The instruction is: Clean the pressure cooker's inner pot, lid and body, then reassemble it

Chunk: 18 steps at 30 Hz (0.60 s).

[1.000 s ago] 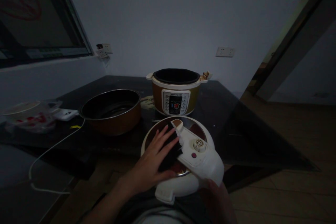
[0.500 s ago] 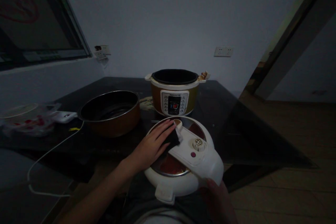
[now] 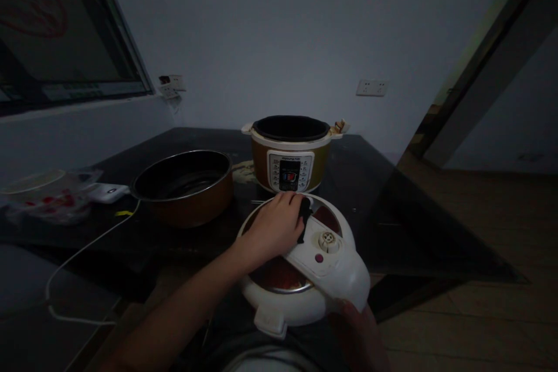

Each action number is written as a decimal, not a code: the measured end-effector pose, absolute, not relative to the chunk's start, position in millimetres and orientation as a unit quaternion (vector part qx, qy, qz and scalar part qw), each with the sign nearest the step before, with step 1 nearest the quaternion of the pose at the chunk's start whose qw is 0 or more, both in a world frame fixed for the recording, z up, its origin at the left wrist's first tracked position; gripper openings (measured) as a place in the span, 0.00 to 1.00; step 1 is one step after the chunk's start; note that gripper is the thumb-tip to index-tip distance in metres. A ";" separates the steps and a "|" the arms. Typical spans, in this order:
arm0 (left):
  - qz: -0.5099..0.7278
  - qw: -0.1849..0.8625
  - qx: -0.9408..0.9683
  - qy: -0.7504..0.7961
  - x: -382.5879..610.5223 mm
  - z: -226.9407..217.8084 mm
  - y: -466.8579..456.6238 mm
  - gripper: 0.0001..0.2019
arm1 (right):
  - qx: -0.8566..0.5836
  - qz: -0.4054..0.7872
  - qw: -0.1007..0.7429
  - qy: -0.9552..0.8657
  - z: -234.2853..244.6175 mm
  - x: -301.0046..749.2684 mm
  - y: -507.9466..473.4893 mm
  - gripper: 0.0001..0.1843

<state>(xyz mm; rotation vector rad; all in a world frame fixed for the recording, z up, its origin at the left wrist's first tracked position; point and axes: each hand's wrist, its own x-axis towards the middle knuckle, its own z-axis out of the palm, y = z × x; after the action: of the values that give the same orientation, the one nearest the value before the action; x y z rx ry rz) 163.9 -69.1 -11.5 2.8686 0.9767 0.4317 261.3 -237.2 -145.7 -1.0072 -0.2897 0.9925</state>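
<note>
A white pressure cooker lid (image 3: pixel 344 279) with a metal and reddish-brown top is held tilted in front of me. My left hand (image 3: pixel 279 224) lies over its upper left part, fingers curled on a black cloth (image 3: pixel 305 215) pressed against the white handle bar. At the lower right, my right hand (image 3: pixel 360 325) grips the lid's edge from below, thumb on the rim; its other fingers are hidden. Behind the lid stands the pressure cooker body (image 3: pixel 257 160), open at the top, its control panel facing me.
On the dark table (image 3: pixel 370 203), a brown pot (image 3: pixel 192 206) with a black inside stands left of the cooker. Farther left are a plastic bag (image 3: pixel 61 209) with a container, a white power strip (image 3: pixel 107 192) and its cord. Wall sockets (image 3: pixel 372 88) are behind.
My left hand has slid right and slightly up across the lid with the black cloth, its fingers now more curled. My right hand and the lid have barely moved.
</note>
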 end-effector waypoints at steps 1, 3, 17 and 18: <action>0.127 0.033 0.938 0.319 167.6 -9.6 -67.1 0.18 | -0.464 0.460 0.747 -0.121 -144.6 261.1 -237.2 0.40; 0.109 0.022 0.942 0.318 174.2 -7.6 -63.1 0.15 | -0.469 0.463 0.743 -0.113 -142.1 260.9 -237.1 0.41; 0.085 0.163 0.936 0.300 197.3 -10.8 -28.2 0.12 | -0.448 0.470 0.749 -0.131 -149.6 261.5 -237.2 0.37; 0.095 0.185 0.932 0.297 198.4 -12.0 -25.4 0.13 | -0.447 0.465 0.751 -0.143 -150.2 261.2 -237.3 0.36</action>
<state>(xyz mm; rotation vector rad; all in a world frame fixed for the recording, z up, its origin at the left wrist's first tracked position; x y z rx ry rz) 198.4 -25.4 -12.0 2.6258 0.8382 0.2677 261.2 -237.3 -150.2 -0.9767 -0.3118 1.0152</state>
